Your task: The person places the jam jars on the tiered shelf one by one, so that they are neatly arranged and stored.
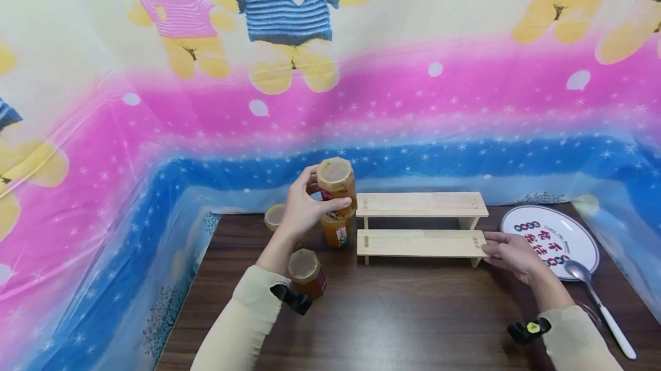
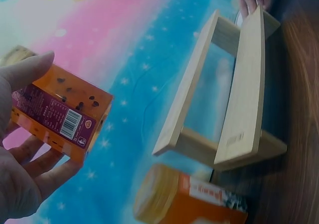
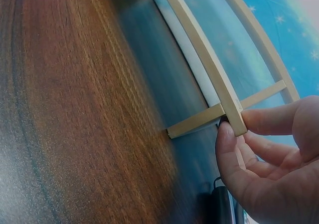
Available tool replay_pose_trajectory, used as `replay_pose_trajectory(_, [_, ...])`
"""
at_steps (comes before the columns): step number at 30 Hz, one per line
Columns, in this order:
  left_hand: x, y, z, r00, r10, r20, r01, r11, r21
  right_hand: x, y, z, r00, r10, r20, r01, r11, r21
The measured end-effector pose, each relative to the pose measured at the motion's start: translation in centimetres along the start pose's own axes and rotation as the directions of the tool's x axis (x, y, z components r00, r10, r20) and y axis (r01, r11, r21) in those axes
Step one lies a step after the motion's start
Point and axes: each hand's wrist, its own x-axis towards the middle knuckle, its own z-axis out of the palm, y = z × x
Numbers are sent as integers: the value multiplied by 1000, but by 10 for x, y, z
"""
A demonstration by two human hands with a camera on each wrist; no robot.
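My left hand (image 1: 306, 203) grips a jar (image 1: 338, 190) with a pale lid, lifted off the table. Through its clear side, orange contents with dark specks and a maroon barcode label (image 2: 70, 119) show in the left wrist view. Beneath it in the head view stands another orange jar (image 1: 337, 233), beside a two-tier wooden rack (image 1: 420, 243). With thumb and fingers my right hand (image 1: 513, 257) pinches the right end of the rack's lower board (image 3: 219, 89). A third jar (image 1: 307, 272) stands nearer me, and a further lid (image 1: 275, 216) is partly hidden behind my left hand.
A white plate (image 1: 570, 230) with red lettering lies right of the rack. A spoon (image 1: 601, 305) with a white handle leans on its rim. The dark wooden table (image 1: 408, 319) backs onto a patterned cloth (image 1: 392, 101) printed with bears.
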Motion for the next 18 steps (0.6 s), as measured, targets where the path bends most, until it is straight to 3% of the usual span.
replay_pose_trajectory(11, [18,9,44,998,52,40,-51,998,-26,1,1,0,1000,17,-9,-16,1000,5])
replay_pose_trajectory(18, [26,11,73,998,33,55,-30,998,-52,-2,-1,0,1000,-11,15,10,999,35])
